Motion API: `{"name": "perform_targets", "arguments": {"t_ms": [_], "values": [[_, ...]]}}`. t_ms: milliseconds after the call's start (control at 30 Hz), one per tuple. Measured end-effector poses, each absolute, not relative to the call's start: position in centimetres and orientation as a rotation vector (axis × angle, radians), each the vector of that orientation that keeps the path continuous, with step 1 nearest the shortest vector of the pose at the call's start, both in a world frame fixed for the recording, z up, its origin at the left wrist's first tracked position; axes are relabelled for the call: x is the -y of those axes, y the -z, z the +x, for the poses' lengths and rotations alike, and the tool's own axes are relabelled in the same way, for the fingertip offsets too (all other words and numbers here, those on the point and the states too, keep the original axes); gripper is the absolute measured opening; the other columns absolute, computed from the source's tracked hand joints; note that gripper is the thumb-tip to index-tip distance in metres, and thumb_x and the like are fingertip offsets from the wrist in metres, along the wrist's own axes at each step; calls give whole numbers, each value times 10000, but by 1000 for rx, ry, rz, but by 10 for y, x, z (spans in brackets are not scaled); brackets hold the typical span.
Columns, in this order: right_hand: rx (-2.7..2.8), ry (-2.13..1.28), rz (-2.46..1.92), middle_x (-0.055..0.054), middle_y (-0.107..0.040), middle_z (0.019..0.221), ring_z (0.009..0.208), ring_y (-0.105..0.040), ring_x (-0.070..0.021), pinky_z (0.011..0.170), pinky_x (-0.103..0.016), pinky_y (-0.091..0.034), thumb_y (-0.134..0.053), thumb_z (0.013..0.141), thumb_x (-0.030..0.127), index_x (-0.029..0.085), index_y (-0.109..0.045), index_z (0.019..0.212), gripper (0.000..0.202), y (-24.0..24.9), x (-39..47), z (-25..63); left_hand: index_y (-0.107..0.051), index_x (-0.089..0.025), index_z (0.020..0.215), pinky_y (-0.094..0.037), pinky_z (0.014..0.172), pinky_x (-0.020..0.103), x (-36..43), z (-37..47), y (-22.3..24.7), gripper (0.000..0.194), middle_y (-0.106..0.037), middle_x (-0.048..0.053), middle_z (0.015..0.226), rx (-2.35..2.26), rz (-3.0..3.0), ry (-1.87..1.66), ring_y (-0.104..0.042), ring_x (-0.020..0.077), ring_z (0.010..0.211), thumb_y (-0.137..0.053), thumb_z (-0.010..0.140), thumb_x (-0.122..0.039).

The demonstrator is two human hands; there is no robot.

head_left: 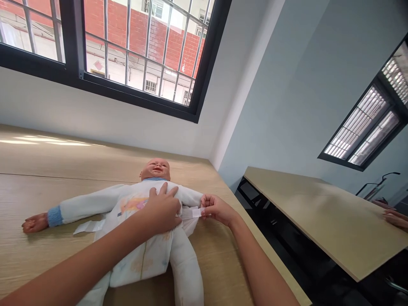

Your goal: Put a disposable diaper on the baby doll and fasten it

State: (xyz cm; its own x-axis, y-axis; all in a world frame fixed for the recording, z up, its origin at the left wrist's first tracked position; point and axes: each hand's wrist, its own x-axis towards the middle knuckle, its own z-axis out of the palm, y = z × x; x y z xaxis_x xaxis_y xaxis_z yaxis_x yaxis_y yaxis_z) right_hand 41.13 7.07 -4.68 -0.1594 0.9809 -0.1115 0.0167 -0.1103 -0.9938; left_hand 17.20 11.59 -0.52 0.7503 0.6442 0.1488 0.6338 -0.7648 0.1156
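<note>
A baby doll (127, 197) in a white suit with blue cuffs lies on its back on the wooden table (219, 272), head toward the window. A white diaper (140, 261) with faint prints covers its lower body. My left hand (164, 208) rests spread on the doll's belly, over the diaper's upper edge. At the doll's right-hand side in view, my right hand (216, 209) pinches the end of a diaper tab (196, 212), which is stretched outward from the waist. The other tab (89, 226) lies loose on the table at the left. My left forearm hides part of the diaper.
A second table (306, 195) stands to the right, across a dark gap. Another person's hand (395, 219) shows at its far right edge. Behind the doll are a wall and a barred window (143, 51).
</note>
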Motion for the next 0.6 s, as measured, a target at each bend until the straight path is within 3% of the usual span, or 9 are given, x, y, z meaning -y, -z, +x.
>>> {"name": "perform_targets", "arguments": {"t_ms": [167,333,500,600], "values": [[1253,-1392,-1177,40,-607,691,566,-550,-96,589,-236,-442,-832,584,217,189,-501,812,403,42,-68,402,-778,-281,890,-178,987,766,-120,172,11,240,-343,96,1571,-1033,2839,-212,-195,494,1403,-679,709,-404],[1228,-1395,-1147,51,-587,681,565,-538,-89,583,-230,-436,-839,577,227,193,-497,826,424,44,-69,399,-759,-378,965,-83,1048,764,-127,171,22,271,-329,53,1582,-956,2878,-244,-180,425,1448,-675,709,-408],[1227,-1412,-1130,38,-604,692,558,-551,-93,568,-226,-429,-837,577,215,186,-496,807,413,48,-71,402,-756,-396,1020,-69,962,846,-127,172,23,388,-314,58,1593,-941,2853,-219,-155,514,1435,-641,689,-229],[1229,-1417,-1111,41,-600,682,537,-543,-86,554,-221,-420,-833,572,203,183,-487,793,411,49,-72,401,-764,-391,1012,-69,983,829,-125,173,21,320,-326,49,1590,-933,2829,-195,-125,525,1440,-659,721,-309]]}}
